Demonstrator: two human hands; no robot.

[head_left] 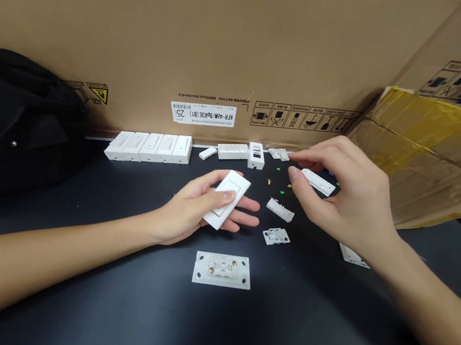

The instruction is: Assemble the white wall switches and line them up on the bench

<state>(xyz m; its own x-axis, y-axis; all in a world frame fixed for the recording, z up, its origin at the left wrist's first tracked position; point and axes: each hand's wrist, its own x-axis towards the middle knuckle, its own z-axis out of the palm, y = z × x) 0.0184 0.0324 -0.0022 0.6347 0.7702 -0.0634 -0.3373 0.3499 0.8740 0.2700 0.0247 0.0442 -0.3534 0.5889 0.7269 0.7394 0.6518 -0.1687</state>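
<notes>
A white light switch (239, 184) rests in my left hand (192, 201), thumb pressed on its rocker and the other fingers beneath it. My right hand (346, 193) hovers over the parts on the right, thumb and forefinger apart with nothing visible between them. Near those fingertips lie a white plastic piece (279, 154), a long white part (318, 182) and small green bits (282, 192). Below them are a curved white piece (280, 209) and a small white frame (276, 236). Closest to me lies a white mounting plate (221, 279) with two brass screws.
Several assembled white switches (144, 147) stand in a row at the back left. A white block (233, 151) and an open switch housing (256, 156) sit against a large cardboard box (214, 40). A black bag (19, 128) fills the left; a taped carton flap (432, 154) leans at right.
</notes>
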